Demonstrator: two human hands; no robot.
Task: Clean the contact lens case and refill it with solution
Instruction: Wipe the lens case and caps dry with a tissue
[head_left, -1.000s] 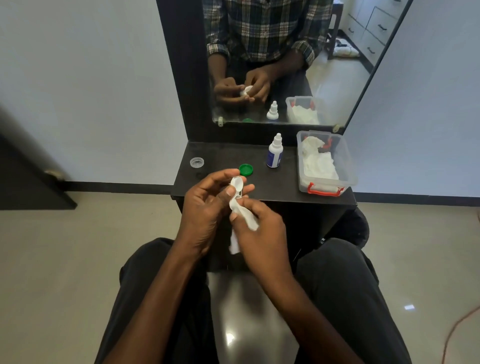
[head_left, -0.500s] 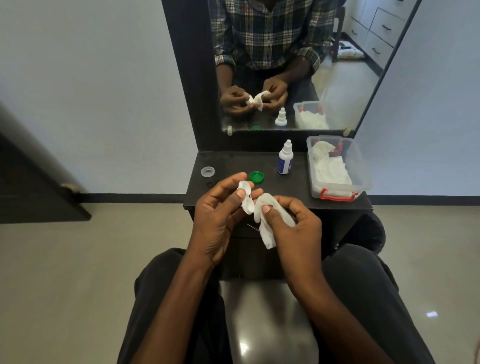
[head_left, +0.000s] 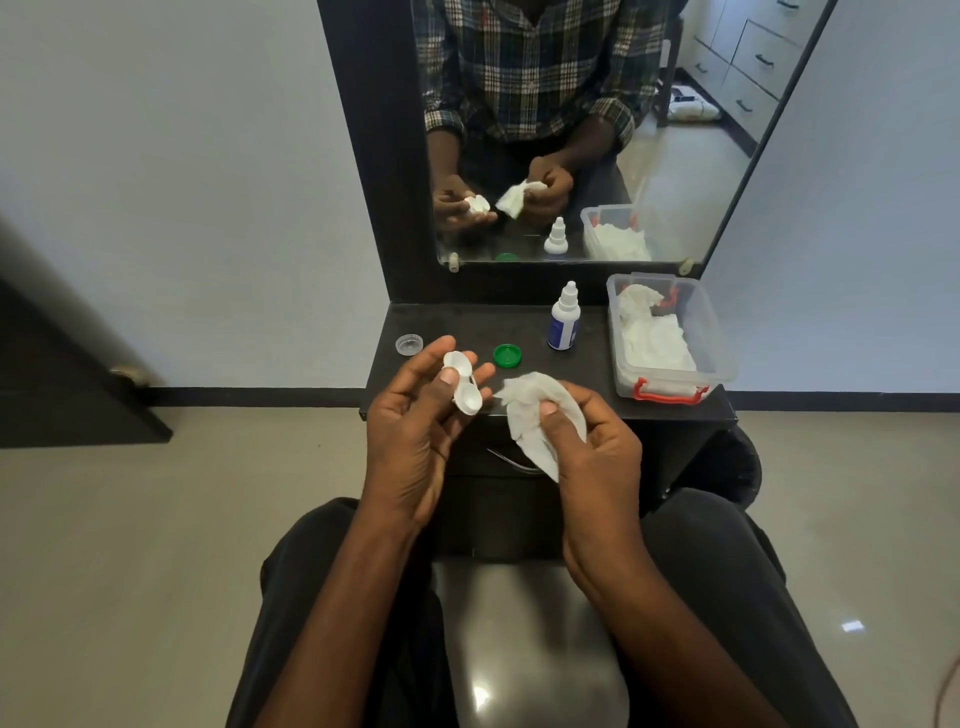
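Just right of the left hand (head_left: 415, 415) gripping the lens case (head_left: 462, 387), right hand (head_left: 587, 441) has withdrawn the clutched tissue (head_left: 535, 415); wiping apparently done, refill next.

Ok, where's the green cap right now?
In the head view, the green cap lies on the black shelf, between the clear cap on its left and the solution bottle on its right.

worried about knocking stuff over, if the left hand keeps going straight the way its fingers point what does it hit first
Probably the green cap on the dark shelf: the left hand, holding the white lens case, points up and to the right toward it. Depth is unclear, so the hand might pass above the cap.
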